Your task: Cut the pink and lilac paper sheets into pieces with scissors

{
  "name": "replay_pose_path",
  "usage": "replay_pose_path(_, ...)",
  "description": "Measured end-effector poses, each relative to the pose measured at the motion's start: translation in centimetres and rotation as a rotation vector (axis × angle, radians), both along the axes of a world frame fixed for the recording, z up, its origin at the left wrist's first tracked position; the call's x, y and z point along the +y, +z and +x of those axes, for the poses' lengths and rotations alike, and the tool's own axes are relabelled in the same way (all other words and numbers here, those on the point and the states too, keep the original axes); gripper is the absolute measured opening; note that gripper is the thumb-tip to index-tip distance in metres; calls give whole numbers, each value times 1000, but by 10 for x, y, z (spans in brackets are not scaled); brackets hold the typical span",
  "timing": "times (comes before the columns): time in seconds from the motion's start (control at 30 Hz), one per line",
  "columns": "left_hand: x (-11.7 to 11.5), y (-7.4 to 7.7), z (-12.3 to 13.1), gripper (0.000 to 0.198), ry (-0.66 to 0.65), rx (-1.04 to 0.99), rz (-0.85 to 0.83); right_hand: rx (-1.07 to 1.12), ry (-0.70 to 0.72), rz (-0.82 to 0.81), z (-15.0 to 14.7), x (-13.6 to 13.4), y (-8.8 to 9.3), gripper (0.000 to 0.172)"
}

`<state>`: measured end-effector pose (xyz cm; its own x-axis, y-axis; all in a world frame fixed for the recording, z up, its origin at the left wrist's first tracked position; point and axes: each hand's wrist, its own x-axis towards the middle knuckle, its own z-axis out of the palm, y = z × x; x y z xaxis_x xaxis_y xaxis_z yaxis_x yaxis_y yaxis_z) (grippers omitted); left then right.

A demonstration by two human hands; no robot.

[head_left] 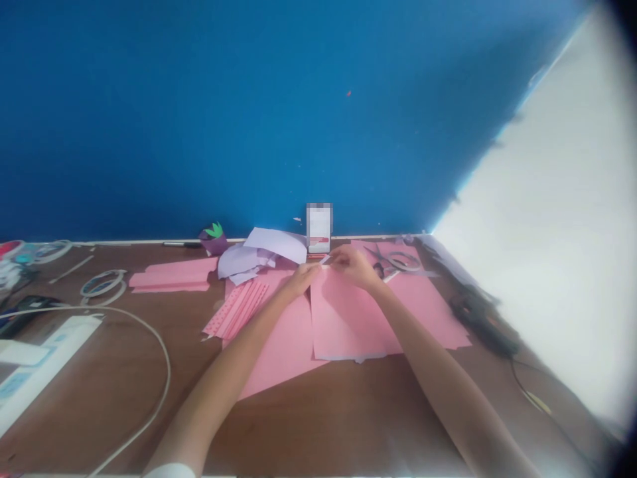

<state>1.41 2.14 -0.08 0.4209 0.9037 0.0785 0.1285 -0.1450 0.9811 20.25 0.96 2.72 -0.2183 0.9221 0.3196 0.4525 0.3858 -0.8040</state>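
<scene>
Pink paper sheets (348,325) lie overlapping on the brown table. My left hand (303,279) is closed at the top left corner of the upper sheet, pinching its far edge. Close to its right, my right hand (354,264) has its fingers bent together over the same far edge, by a small pale strip (324,259); what its fingertips hold is too small to make out. A phone (319,228) stands upright against the wall just beyond both hands. Folded pink patterned paper (236,309) rests beside my left forearm.
Crumpled lilac paper (269,249), a purple cup with green paper (213,240) and folded pink paper (174,274) lie left. Tape rolls (103,285), a white cable (166,358) and a power strip (47,365) are farther left. Scissors (381,257) and a glue gun (482,324) lie right.
</scene>
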Motion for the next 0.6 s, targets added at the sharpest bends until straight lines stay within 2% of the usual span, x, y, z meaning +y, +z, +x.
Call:
replay_pose_path(0.2,8,-11,-3,31,79,-119,-20,50,-26,-6,5,-3,0,28)
replay_pose_path(0.3,7,-11,-3,32,37,-147,-58,12,-71,-8,7,-6,-4,29)
replay_pose_path(0.43,3,-7,-1,30,-32,-86,-70,-160,-248,243,0,-12,-15,26)
replay_pose_path(0.5,2,-6,-1,30,-27,-40,-62,-200,-207,344,-6,-17,-20,24)
replay_pose_path(0.6,2,-4,-1,30,-27,-23,-36,-193,-81,369,-15,-24,-28,25)
